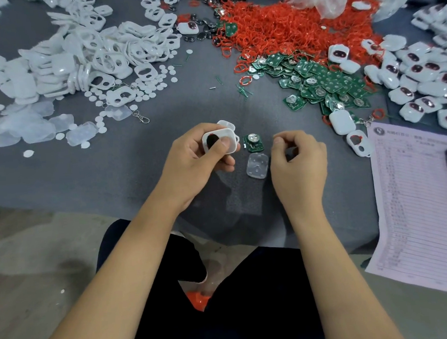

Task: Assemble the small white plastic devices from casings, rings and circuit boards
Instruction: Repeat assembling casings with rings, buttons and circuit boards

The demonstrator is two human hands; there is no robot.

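1. Fingers of left hand pinch white casing.
2. Right hand fingers curled; whether they hold anything, cannot tell.
3. Circuit board and clear pad lie on table between hands.

White casing in left hand

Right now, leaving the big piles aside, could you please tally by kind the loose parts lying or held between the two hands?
White casing with a dark window, held in the left hand's grip: 1
Green circuit board on the grey table: 1
Clear button pad on the table: 1
Total: 3
The right hand is curled; whether it pinches anything cannot be told.
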